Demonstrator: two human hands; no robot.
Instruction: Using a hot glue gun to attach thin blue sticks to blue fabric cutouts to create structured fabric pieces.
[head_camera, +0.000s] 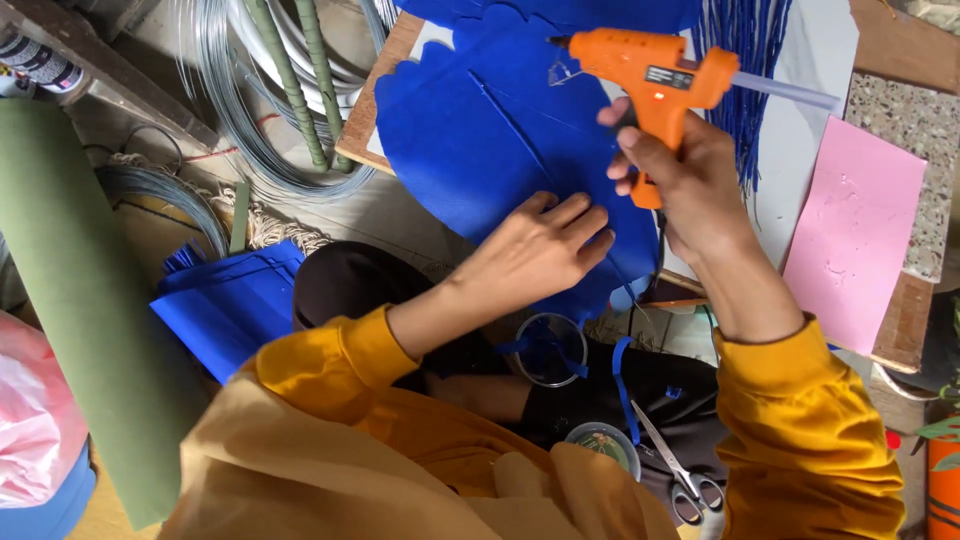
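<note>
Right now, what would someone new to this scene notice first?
The bright orange glue gun stands out most, gripped in the right hand at top centre over a big blue foam sheet. The left hand presses flat on that sheet's lower edge. Next come the coils of grey wire at top left and the pink sheet on the right.

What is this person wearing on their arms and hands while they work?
Both arms are covered by long mustard-yellow sleeves with ribbed cuffs, pushed up a little above the wrists. The left hand and the right hand are bare: no gloves, and no rings, watch or bracelet show from this view.
</note>
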